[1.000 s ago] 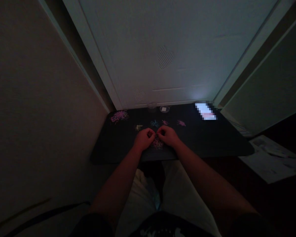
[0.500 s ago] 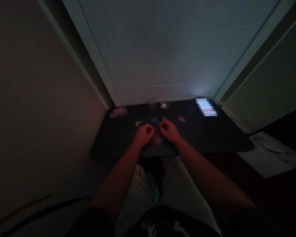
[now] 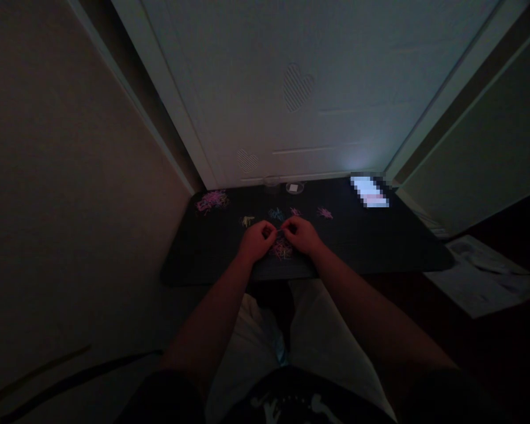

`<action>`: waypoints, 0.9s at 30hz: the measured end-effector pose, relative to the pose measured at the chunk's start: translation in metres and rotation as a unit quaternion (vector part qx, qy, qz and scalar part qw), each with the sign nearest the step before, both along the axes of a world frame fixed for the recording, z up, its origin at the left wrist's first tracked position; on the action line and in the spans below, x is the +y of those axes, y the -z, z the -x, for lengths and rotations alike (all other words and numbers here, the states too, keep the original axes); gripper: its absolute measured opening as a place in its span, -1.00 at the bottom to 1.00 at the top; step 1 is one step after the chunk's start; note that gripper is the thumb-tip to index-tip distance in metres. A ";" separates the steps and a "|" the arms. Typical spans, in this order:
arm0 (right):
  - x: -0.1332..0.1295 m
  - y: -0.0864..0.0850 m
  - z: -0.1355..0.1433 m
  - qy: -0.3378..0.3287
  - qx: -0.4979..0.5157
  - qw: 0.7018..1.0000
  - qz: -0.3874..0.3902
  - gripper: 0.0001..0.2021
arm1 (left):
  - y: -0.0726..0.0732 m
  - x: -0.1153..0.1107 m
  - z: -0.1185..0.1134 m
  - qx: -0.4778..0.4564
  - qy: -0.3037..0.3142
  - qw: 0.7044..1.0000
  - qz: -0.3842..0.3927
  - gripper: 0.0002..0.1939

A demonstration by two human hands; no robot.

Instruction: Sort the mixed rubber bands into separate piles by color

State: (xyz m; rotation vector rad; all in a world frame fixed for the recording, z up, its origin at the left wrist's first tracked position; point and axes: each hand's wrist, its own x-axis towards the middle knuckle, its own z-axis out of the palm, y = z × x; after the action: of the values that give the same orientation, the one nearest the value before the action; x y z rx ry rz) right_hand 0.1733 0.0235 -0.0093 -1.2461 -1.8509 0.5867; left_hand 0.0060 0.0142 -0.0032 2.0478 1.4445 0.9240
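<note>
Above a mixed pile of small, thin bands [image 3: 281,249], which look like rubber bands, my left hand [image 3: 257,240] and my right hand [image 3: 301,235] are pinched closed with fingertips almost meeting. A thin, pale rubber band [image 3: 280,230] runs between the fingertips, its details lost in the dim light. Just beyond the hands lie a blue heap [image 3: 276,214] and a small pink heap [image 3: 294,211]. A yellowish heap [image 3: 247,221] is left of my left hand, and another pink heap [image 3: 325,213] sits to the right.
The dark table [image 3: 366,247] stands against a white panel with heart patterns [image 3: 298,88]. A large pink-purple heap [image 3: 212,201] is at its back left. A clear cup [image 3: 272,184], a round clear lid [image 3: 295,188] and a lit, blurred-out screen [image 3: 370,190] line the back edge. Papers [image 3: 486,277] lie lower right.
My right hand has shifted slightly left, narrowing the gap between the fingertips. The pale strand between them shows shorter. My left hand stays nearly in place.
</note>
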 end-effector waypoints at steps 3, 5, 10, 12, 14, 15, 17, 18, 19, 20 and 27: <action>0.000 -0.001 0.000 0.001 -0.004 1.000 0.002 -0.92 | -0.001 0.000 0.000 0.005 0.000 1.000 -0.003 -0.86; 0.000 -0.001 0.000 0.000 -0.003 1.000 0.007 -0.93 | -0.002 0.000 0.000 0.009 -0.002 1.000 -0.003 -0.86; 0.000 0.000 -0.001 -0.004 -0.001 1.000 0.019 -0.96 | -0.003 -0.001 -0.001 0.014 -0.002 1.000 0.003 -0.86; 0.000 0.000 -0.001 -0.003 -0.006 1.000 0.018 -0.96 | -0.003 -0.002 -0.001 0.009 -0.003 1.000 0.006 -0.86; 0.000 0.000 -0.001 0.000 -0.013 1.000 0.013 -0.96 | -0.002 -0.001 -0.001 0.007 -0.002 1.000 0.007 -0.85; -0.001 -0.001 -0.001 0.001 -0.015 1.000 0.012 -0.96 | -0.002 -0.001 -0.001 0.008 -0.001 1.000 0.008 -0.85; -0.001 -0.002 -0.001 0.002 -0.017 1.000 0.015 -0.96 | -0.001 -0.001 -0.001 0.008 -0.002 1.000 0.007 -0.85; -0.001 -0.002 -0.001 0.002 -0.016 1.000 0.017 -0.96 | 0.000 0.000 -0.001 0.006 -0.002 1.000 0.006 -0.84; -0.002 -0.003 -0.001 0.001 -0.014 1.000 0.018 -0.96 | 0.000 0.000 0.000 0.004 -0.003 1.000 0.006 -0.84; -0.002 -0.003 -0.001 0.002 -0.012 1.000 0.018 -0.95 | 0.000 0.000 0.000 0.002 -0.002 1.000 0.006 -0.84; -0.002 -0.003 -0.001 -0.007 0.001 1.000 0.022 -0.95 | -0.001 -0.001 -0.001 0.000 0.002 1.000 0.016 -0.81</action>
State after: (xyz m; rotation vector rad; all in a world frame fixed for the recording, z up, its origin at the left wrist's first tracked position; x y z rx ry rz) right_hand 0.1746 0.0219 -0.0066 -1.2611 -1.8565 0.6385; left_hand 0.0066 0.0136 -0.0023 2.0255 1.4460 0.8937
